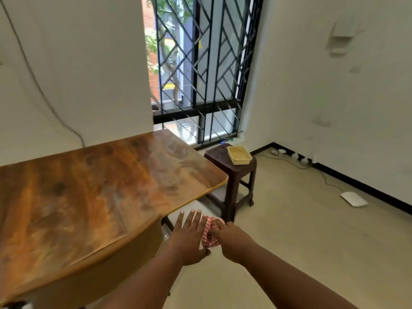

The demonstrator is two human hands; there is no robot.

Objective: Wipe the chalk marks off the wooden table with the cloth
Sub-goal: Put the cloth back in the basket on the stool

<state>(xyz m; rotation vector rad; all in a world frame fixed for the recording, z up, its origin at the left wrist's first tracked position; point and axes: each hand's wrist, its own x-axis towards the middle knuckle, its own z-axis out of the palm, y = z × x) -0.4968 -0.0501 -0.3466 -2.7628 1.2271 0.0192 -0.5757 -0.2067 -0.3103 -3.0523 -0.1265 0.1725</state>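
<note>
Red-checked cloth (209, 233) was bunched in the right hand (231, 239), fingers curled round it, low centre of frame, off the table (93, 192). Left hand (189, 239) lay flat-fingered against it. Tabletop at left showed only faint pale smears; wiping judged nearly complete.
</note>
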